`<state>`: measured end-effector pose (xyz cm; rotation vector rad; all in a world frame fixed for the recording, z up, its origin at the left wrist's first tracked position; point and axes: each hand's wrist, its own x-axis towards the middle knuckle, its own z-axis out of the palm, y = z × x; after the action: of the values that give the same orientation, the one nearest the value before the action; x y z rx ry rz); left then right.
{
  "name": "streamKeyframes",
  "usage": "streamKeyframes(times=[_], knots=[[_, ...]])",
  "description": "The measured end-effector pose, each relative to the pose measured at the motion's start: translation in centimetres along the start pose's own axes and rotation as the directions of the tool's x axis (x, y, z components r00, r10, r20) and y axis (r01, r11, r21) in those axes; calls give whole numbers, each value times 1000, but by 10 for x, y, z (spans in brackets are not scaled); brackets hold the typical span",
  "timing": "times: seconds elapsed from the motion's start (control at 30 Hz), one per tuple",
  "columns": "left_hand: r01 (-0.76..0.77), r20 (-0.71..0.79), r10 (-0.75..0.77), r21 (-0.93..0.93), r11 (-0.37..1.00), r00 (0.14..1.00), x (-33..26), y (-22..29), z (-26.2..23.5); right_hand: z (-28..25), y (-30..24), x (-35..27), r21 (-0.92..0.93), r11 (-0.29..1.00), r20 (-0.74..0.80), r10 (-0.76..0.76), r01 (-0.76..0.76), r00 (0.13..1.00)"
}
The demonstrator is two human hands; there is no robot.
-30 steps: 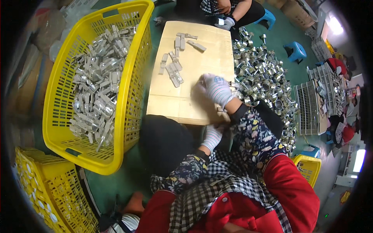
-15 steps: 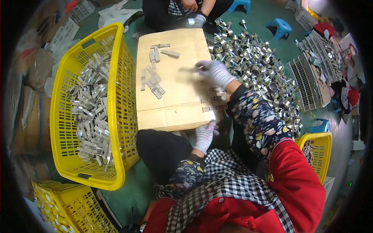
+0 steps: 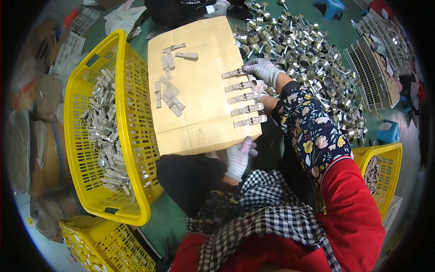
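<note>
My right hand [image 3: 264, 71], in a striped glove, reaches over the right edge of a tan cardboard slab [image 3: 199, 109]. Its fingers are pinched on the right end of a grey metal clip [image 3: 232, 74], the farthest in a column. Several similar clips [image 3: 244, 97] lie below it, side by side along that edge. My left hand [image 3: 239, 158], gloved too, is closed on the slab's near right corner. Its thumb is up by the edge, and the fingers beneath are partly hidden. Loose flat grey metal pieces [image 3: 171, 102] lie scattered at the slab's far left.
A tall yellow basket [image 3: 131, 122] full of grey metal pieces stands left. Round metal parts with stems [image 3: 299, 54] are heaped on the floor at right. Smaller yellow baskets [image 3: 385, 177] stand at both near sides. Another person's gloved hand [image 3: 218, 8] shows at the far edge.
My right hand has come down from above the slab to its right edge and now touches a clip there, at the far end of the column. My left hand stays at the corner.
</note>
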<state>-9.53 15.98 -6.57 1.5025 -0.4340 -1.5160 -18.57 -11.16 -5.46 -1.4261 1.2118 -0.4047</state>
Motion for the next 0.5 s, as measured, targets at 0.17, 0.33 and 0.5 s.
streamKeyframes(times=[0.17, 0.33, 0.5], knots=[[-37, -26, 35, -76, 996, 999, -3, 6, 5, 3, 2, 3, -3, 1000, -49, 27, -27, 998], [-36, -37, 33, -98, 995, 999, -1, 2, 4, 3, 9, 8, -28, 999, -56, -35, 33, 998], [-35, -40, 32, -73, 997, 999, -2, 4, 2, 8, 5, 3, 15, 1000, -53, -26, 27, 998]])
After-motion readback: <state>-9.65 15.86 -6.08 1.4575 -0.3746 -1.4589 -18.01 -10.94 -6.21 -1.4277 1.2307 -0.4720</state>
